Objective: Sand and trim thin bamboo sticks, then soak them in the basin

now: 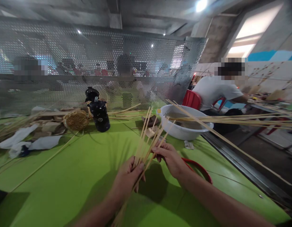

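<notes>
Bright green tabletop (pixel 53 186) fills the near scene, with a grey perforated metal screen (pixel 136 91) along its far side and a person in a white shirt (pixel 211 90) seated far right. Near the middle, you hold up a loose fan of thin, pale, straw-coloured strips (pixel 149 151). Your left hand (pixel 128 173) is curled around their lower part, thumb pressed on top; your right hand (pixel 166 154) is partly closed, thumb and fingertips pinching the fan's right side, though how many strips it grips is hard to tell. Their upper ends spread free, neither woven nor tied, so the handling looks to be at an early stage, with the sorting or arranging unfinished. More long pale strips (pixel 242 119) lie across a white plastic basin (pixel 186 134) of liquid to the far right, seemingly left to use. A curved red band (pixel 198 165) rests beside your right forearm. Far left stand a black lidded container (pixel 101 118) and a small tan woven basket (pixel 76 120).
</notes>
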Tool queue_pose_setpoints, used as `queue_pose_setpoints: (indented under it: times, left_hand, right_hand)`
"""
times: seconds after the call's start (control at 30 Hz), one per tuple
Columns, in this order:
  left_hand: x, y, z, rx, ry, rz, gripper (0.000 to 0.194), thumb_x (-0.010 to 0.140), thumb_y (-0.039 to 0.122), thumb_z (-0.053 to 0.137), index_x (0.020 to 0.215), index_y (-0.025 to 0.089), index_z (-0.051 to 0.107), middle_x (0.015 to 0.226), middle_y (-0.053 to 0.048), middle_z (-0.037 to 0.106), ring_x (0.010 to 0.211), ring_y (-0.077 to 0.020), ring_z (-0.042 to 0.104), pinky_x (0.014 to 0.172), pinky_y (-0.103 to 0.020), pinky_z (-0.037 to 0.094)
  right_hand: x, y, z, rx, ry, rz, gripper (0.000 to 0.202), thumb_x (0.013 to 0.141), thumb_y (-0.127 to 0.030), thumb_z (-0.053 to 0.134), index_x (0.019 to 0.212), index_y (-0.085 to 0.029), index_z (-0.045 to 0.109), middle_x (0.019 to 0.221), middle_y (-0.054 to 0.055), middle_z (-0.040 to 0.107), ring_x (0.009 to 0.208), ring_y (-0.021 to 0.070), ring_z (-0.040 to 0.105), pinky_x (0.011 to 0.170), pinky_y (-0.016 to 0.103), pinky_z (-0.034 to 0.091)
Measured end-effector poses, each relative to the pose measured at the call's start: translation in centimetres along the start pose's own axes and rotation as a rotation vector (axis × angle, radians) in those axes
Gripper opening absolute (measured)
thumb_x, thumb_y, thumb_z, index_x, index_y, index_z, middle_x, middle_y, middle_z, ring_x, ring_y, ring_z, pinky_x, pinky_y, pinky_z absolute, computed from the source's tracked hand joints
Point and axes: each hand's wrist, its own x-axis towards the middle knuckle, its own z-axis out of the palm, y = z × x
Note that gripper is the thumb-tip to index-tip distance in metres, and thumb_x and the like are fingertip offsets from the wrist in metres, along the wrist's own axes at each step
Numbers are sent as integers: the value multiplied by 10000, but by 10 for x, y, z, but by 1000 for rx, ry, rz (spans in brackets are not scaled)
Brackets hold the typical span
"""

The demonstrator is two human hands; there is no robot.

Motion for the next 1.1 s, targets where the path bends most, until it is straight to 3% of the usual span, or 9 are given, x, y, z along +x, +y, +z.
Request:
queue_pose_setpoints:
  times: [0.43, 0.77, 0.97, 1.1]
  left_hand:
    - [-2, 3, 0, 1, -26, -44, 316, 824, 504, 573, 841, 196, 504, 626, 49, 565, 411, -64, 401, 409, -193, 348]
    - [-1, 3, -1, -37, 19, -65, 371, 830, 563, 522, 818, 192, 513, 609, 37, 581, 416, -73, 423, 427, -203, 367]
    - [2, -2, -4, -51, 54, -42, 355, 857, 540, 515, 819, 187, 513, 682, 17, 612, 501, -88, 534, 525, -220, 455]
    - [2, -1, -7, -78, 36, -45, 354, 844, 542, 543, 814, 191, 505, 684, 20, 605, 499, -90, 526, 520, -225, 464]
  right_hand:
    - [0, 6, -1, -96, -2, 32, 190, 678, -317, 698, 586, -174, 614, 531, -7, 551, 492, 111, 478, 467, 239, 334]
    - [0, 7, -1, -57, -31, 21, 165, 686, -306, 709, 633, -167, 638, 565, -4, 557, 520, 112, 481, 472, 234, 340]
    - [1, 6, -1, -33, -45, 14, 175, 703, -320, 721, 648, -176, 638, 596, -10, 544, 536, 106, 463, 474, 229, 349]
    - [0, 3, 0, -43, -58, 14, 186, 719, -340, 717, 670, -175, 645, 617, -7, 553, 538, 101, 454, 477, 224, 350]
